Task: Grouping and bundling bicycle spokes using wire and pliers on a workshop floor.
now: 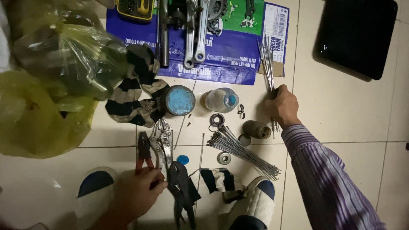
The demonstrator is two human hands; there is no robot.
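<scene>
My left hand (135, 194) closes on red-handled pliers (144, 154) | locking pliers (163, 138) just beside | my right hand (281, 106) clamps a spoke bundle (267, 59) upright on the floor (341, 110)

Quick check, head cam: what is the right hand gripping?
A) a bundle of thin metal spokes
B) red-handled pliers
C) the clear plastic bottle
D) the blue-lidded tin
A: the right hand is closed around a bundle of thin metal spokes that sticks up past its knuckles, while the left hand is at the red-handled pliers.
</scene>
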